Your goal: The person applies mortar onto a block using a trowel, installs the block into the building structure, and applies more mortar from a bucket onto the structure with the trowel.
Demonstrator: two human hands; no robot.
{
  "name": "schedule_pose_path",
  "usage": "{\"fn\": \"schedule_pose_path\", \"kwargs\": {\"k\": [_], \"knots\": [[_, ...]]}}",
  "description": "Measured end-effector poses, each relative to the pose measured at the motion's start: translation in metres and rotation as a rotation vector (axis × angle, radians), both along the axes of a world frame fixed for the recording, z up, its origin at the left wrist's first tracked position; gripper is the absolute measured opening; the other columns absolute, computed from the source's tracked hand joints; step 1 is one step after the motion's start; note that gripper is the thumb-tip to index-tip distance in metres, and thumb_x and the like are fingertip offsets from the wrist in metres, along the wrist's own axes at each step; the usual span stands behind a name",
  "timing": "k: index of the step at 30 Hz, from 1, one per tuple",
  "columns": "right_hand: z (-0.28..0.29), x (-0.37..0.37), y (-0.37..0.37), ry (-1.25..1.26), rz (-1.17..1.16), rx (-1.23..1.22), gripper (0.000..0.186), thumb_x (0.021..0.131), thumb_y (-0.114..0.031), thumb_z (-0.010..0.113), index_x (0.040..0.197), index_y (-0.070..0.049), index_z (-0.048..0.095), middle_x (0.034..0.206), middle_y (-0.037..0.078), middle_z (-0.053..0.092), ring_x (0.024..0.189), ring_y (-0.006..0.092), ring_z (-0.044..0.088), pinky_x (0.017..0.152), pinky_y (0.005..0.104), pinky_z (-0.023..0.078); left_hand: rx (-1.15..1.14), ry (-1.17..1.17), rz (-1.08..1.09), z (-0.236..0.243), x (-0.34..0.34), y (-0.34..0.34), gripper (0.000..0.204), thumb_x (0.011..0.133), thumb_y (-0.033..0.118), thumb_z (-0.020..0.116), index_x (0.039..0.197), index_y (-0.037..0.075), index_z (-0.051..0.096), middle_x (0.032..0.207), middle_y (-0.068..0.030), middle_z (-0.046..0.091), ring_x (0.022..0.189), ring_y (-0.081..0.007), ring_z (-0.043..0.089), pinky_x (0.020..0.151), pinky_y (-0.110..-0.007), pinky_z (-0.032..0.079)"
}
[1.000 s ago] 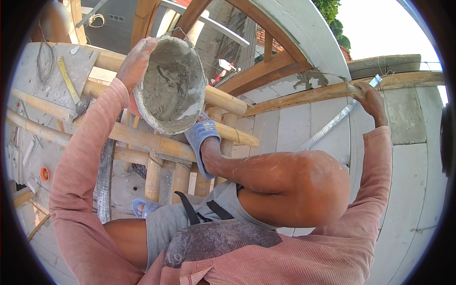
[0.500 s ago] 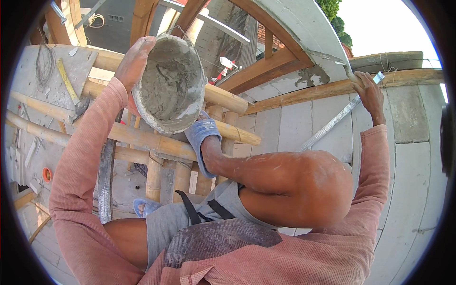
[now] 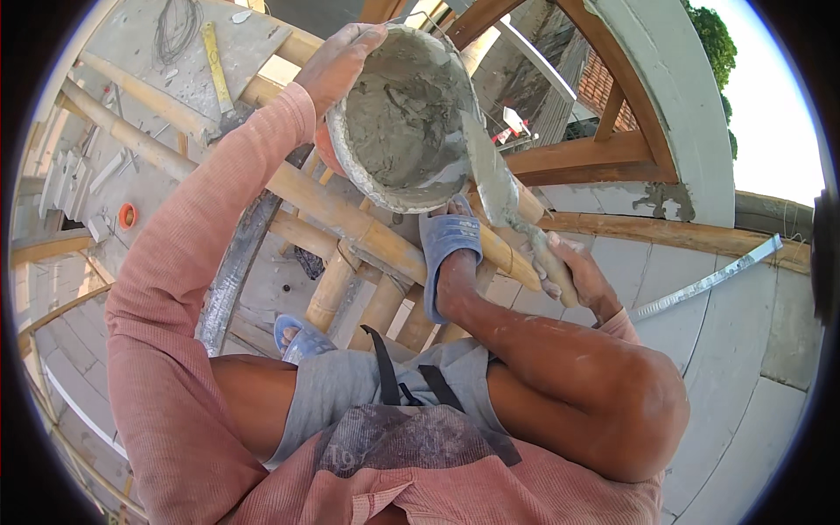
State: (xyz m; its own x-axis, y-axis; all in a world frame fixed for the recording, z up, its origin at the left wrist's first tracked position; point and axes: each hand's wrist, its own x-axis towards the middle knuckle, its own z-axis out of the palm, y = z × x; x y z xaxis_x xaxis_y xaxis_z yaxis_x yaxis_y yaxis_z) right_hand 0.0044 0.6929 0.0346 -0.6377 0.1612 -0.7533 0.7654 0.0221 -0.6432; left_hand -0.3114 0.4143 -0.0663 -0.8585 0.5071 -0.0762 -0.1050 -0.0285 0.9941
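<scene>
My left hand (image 3: 346,66) is closed on the left rim of a bucket (image 3: 339,144), which is tilted so that its mouth faces me. Wet grey mortar (image 3: 398,122) lies inside, and dried mortar crusts the rim. In my right hand (image 3: 582,273) is the handle of a mortar-smeared trowel (image 3: 490,175). Its blade reaches up to the bucket's right rim; whether it touches is hard to tell. Just below the bucket, my sandalled foot (image 3: 455,232) rests on the bamboo poles (image 3: 372,241).
A board (image 3: 140,44) at upper left bears a yellow-handled tool (image 3: 214,66) and coiled wire (image 3: 178,31). Gaps show a lower level beneath the bamboo. A brown wooden frame (image 3: 595,157) stands beyond the bucket. On the right, a metal strip (image 3: 709,280) leans by the pale block wall (image 3: 735,332).
My right hand has come from the wooden beam at far right to beside the bucket, with the trowel now plainly in it. The view has swung left, shifting the bucket rightward and up.
</scene>
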Motion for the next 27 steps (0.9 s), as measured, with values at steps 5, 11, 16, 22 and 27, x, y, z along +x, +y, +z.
{"fn": "schedule_pose_path", "kwargs": {"k": [5, 11, 16, 22, 27], "knots": [[-0.055, -0.008, -0.029, -0.059, 0.134, 0.054, 0.05, 0.102, -0.049, 0.056, 0.111, -0.001, 0.064, 0.075, 0.001, 0.058, 0.059, 0.0087, 0.052, 0.052, 0.0248, 0.043, 0.016, -0.118, 0.078, -0.002, 0.004, -0.021, 0.053, 0.103, 0.048, 0.05, 0.137, 0.008, 0.054, 0.128, -0.0092, 0.06, 0.119, -0.0188, 0.056, 0.104, -0.034, 0.044], [-0.015, 0.014, 0.009, -0.187, 0.227, 0.213, 0.051, 0.1, -0.052, 0.059, 0.105, -0.002, 0.07, 0.075, 0.0, 0.059, 0.061, 0.0079, 0.053, 0.054, 0.0244, 0.044, 0.054, -0.177, 0.084, -0.007, -0.004, -0.014, 0.05, 0.103, 0.044, 0.049, 0.138, 0.008, 0.053, 0.129, -0.0088, 0.059, 0.116, -0.0203, 0.058, 0.103, -0.036, 0.046], [0.01, 0.039, 0.039, -0.235, 0.38, 0.406, 0.049, 0.1, -0.046, 0.061, 0.111, 0.001, 0.071, 0.077, 0.001, 0.06, 0.062, 0.0089, 0.053, 0.056, 0.0262, 0.045, 0.069, -0.315, 0.09, -0.032, -0.025, -0.035, 0.048, 0.104, 0.041, 0.048, 0.138, 0.009, 0.054, 0.133, -0.0105, 0.058, 0.119, -0.0217, 0.058, 0.102, -0.039, 0.048], [-0.045, 0.019, -0.004, 0.606, 0.3, 0.933, 0.046, 0.093, -0.021, 0.074, 0.128, 0.003, 0.059, 0.101, 0.014, 0.064, 0.09, 0.0227, 0.062, 0.077, 0.0372, 0.05, 0.149, -0.424, 0.176, -0.034, -0.019, -0.055, 0.049, 0.104, 0.041, 0.051, 0.136, 0.005, 0.056, 0.122, -0.0091, 0.065, 0.106, -0.0186, 0.065, 0.092, -0.036, 0.055], [-0.106, -0.044, -0.061, 0.704, 0.489, 1.162, 0.05, 0.091, -0.021, 0.073, 0.13, 0.001, 0.051, 0.111, 0.026, 0.063, 0.102, 0.0444, 0.063, 0.085, 0.0469, 0.051, 0.144, -0.444, 0.181, -0.032, -0.014, -0.048, 0.049, 0.104, 0.039, 0.049, 0.14, 0.007, 0.052, 0.131, -0.0101, 0.061, 0.115, -0.0208, 0.061, 0.099, -0.038, 0.051]]}}
